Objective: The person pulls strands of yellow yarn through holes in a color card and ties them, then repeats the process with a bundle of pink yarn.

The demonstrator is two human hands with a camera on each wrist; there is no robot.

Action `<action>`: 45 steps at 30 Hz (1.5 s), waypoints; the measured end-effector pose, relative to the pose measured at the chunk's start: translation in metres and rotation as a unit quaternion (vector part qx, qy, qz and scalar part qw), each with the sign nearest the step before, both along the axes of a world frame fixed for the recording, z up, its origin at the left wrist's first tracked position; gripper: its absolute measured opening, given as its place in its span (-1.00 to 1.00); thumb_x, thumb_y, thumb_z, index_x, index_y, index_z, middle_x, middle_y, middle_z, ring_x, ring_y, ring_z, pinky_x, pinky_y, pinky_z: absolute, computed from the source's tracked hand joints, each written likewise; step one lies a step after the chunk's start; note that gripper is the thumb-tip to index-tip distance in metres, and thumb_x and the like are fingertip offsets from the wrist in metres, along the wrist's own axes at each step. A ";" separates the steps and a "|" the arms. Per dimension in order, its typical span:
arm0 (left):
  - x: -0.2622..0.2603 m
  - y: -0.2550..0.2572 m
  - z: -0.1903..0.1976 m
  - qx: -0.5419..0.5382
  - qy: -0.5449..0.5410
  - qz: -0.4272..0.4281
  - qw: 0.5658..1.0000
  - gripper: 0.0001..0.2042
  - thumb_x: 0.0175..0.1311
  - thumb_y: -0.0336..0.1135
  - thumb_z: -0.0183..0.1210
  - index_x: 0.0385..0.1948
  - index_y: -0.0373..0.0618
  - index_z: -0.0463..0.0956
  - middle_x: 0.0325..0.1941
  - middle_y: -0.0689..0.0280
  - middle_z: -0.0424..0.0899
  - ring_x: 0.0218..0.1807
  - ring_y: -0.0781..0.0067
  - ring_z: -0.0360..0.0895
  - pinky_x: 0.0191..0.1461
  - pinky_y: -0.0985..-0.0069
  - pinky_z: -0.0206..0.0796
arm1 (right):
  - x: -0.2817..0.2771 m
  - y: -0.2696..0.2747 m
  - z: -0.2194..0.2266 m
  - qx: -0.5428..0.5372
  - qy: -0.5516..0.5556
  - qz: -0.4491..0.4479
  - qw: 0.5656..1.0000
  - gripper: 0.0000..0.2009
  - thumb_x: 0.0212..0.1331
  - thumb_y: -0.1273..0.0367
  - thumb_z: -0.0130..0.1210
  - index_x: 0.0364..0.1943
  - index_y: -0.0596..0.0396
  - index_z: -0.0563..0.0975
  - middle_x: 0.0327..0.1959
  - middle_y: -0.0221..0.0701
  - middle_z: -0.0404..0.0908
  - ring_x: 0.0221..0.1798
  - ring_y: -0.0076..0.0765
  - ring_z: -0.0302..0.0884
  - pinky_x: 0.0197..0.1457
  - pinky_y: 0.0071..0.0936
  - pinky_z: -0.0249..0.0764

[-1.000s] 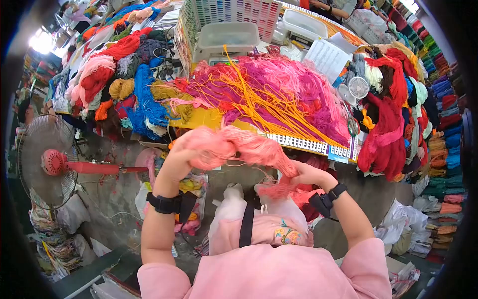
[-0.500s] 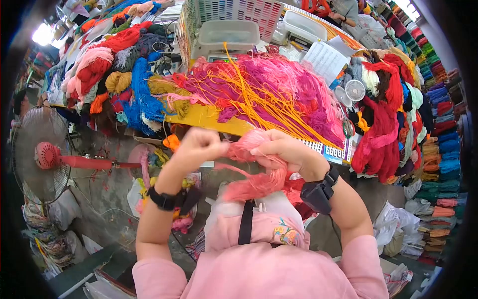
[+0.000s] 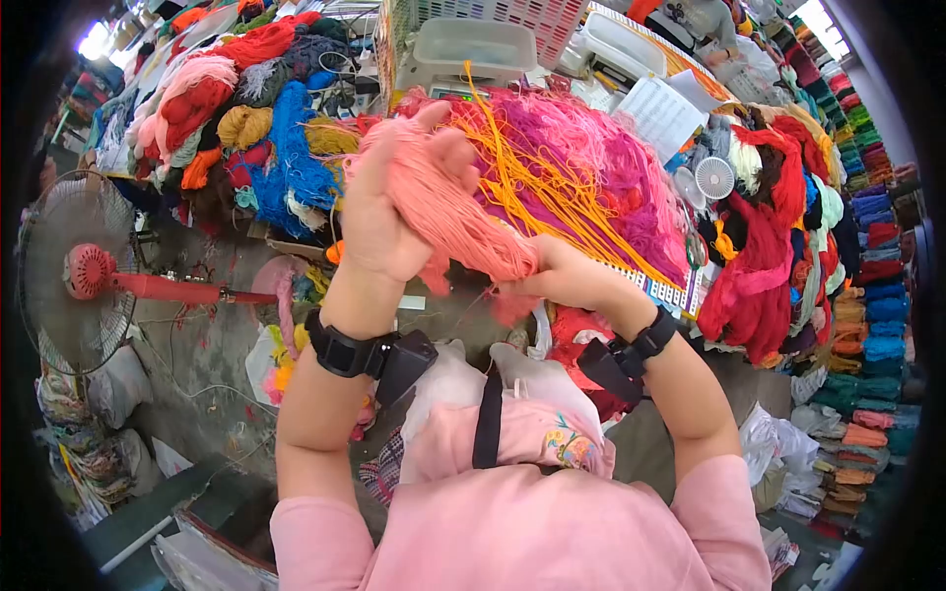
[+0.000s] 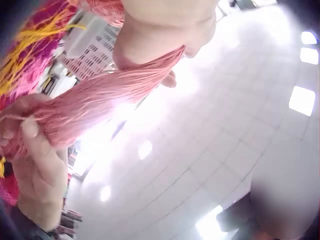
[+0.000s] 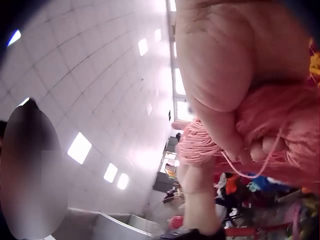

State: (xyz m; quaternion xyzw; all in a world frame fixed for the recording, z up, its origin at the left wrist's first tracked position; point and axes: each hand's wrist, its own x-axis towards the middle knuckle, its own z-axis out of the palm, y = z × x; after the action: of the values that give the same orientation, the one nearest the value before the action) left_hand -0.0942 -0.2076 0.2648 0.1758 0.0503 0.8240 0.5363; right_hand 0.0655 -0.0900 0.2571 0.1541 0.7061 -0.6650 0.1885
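A coral-pink skein of yarn (image 3: 448,202) is drawn out between my two hands above my lap. My left hand (image 3: 379,231) is raised, palm toward me, with one end of the skein looped through it and fingers curled behind the strands. My right hand (image 3: 562,276) grips the lower end, its thumb lying across the yarn (image 4: 95,100) in the left wrist view. A loose strand (image 5: 250,176) hangs by the right fingers in the right wrist view.
Ahead, a table holds a heap of pink and magenta yarn (image 3: 611,167) with orange strands (image 3: 532,197) across it. Clear plastic bins (image 3: 473,49) stand behind. Multicoloured skeins (image 3: 291,148) lie to the left, red ones (image 3: 744,266) to the right. A pedestal fan (image 3: 89,271) is at the left.
The skein was bunched and folded between both hands; now it is stretched straight. My left hand has risen and turned palm toward me, while my right hand has drawn the other end down and right.
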 end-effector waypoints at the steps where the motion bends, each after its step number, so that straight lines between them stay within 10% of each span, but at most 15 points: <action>1: 0.004 0.001 0.004 -0.001 -0.001 -0.003 1.000 -0.59 0.17 -0.12 -0.13 -0.07 -0.25 0.22 -0.16 0.18 0.45 -0.11 0.36 0.40 0.00 0.43 0.20 | 0.002 -0.002 -0.012 -0.001 -0.001 -0.003 1.000 -0.80 -0.07 0.47 0.03 -0.29 0.19 0.41 -0.43 -0.52 0.45 -0.40 -0.64 0.36 -0.31 -0.65 0.32; 5: 0.024 0.009 0.019 -0.176 0.144 0.026 0.973 -0.59 0.20 -0.17 -0.18 0.00 -0.26 0.14 -0.21 0.20 0.46 -0.21 0.38 0.42 -0.07 0.43 0.23 | 0.002 -0.009 -0.035 0.130 0.182 -0.062 0.973 -0.81 -0.15 0.51 0.01 -0.34 0.12 0.44 -0.54 -0.39 0.45 -0.42 -0.38 0.39 -0.35 -0.48 0.30; 14: 0.029 -0.004 -0.042 0.094 -0.116 -0.183 0.972 -0.61 0.19 -0.12 -0.18 -0.08 -0.23 0.25 -0.63 0.37 0.38 -0.75 0.65 0.18 -0.63 0.71 -0.01 | 0.018 -0.047 -0.069 0.493 0.204 0.007 0.845 -0.65 -0.34 0.43 0.09 -0.32 0.11 0.34 -0.22 -0.21 0.30 -0.16 -0.11 0.22 -0.22 -0.29 0.23; 17: 0.053 -0.028 -0.058 -0.203 0.072 -0.087 0.973 -0.61 0.19 -0.11 -0.20 -0.11 -0.26 0.29 -0.50 0.33 0.43 -0.65 0.63 0.26 -0.55 0.69 0.11 | 0.038 -0.046 -0.084 0.414 0.229 -0.022 0.881 -0.63 -0.31 0.43 0.12 -0.25 0.12 0.39 -0.25 -0.19 0.35 -0.24 -0.16 0.35 -0.27 -0.29 0.32; 21: 0.069 -0.027 -0.033 -0.283 0.153 -0.010 0.947 -0.57 0.20 -0.12 -0.21 -0.04 -0.30 0.21 -0.19 0.21 0.41 -0.38 0.57 0.35 -0.30 0.62 0.20 | 0.034 -0.038 -0.035 0.278 0.180 -0.190 0.924 -0.78 -0.17 0.47 0.08 -0.34 0.17 0.43 -0.44 -0.28 0.45 -0.44 -0.36 0.45 -0.44 -0.49 0.39; 24: 0.066 -0.030 -0.037 -0.188 0.157 -0.129 0.961 -0.51 0.20 -0.08 -0.30 0.03 -0.31 0.14 0.12 0.15 0.18 -0.05 0.33 0.31 0.00 0.42 0.16 | 0.012 -0.047 0.002 -0.143 0.075 -0.328 0.931 -0.91 -0.01 0.50 -0.02 -0.44 0.25 0.46 -0.57 -0.42 0.48 -0.64 -0.65 0.39 -0.62 -0.75 0.33; 35: 0.065 -0.011 -0.058 -0.092 0.047 -0.216 0.971 -0.40 0.16 0.05 -0.27 0.09 -0.29 0.01 0.13 0.16 0.14 -0.04 0.42 0.30 -0.03 0.47 0.17 | 0.019 -0.036 -0.012 -0.179 0.103 -0.379 0.902 -0.92 -0.05 0.50 0.02 -0.46 0.24 0.48 -0.64 -0.44 0.48 -0.65 -0.68 0.38 -0.62 -0.78 0.32; 40: 0.078 0.009 -0.053 -0.292 0.158 -0.125 0.935 -0.52 0.20 -0.14 -0.19 0.08 -0.28 0.04 0.08 0.19 0.21 -0.05 0.45 0.31 -0.06 0.52 0.20 | 0.030 -0.012 -0.022 -0.251 0.123 -0.388 0.878 -0.89 -0.03 0.50 0.00 -0.38 0.22 0.47 -0.59 -0.46 0.47 -0.62 -0.70 0.36 -0.61 -0.77 0.34; 45: 0.088 0.041 -0.051 -0.268 0.058 -0.139 0.952 -0.56 0.20 -0.24 -0.19 0.09 -0.25 0.03 0.08 0.21 0.21 -0.05 0.45 0.31 -0.07 0.54 0.21 | 0.030 0.023 -0.015 -0.259 0.100 -0.408 0.870 -0.89 -0.04 0.51 -0.02 -0.39 0.21 0.47 -0.61 -0.49 0.44 -0.65 -0.72 0.32 -0.64 -0.77 0.30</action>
State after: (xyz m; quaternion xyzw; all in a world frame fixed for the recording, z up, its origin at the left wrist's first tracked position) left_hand -0.0066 -0.1665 0.2136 0.0786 0.2758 0.6858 0.6689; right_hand 0.0951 -0.0667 0.2420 0.3069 0.3981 -0.8534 -0.1380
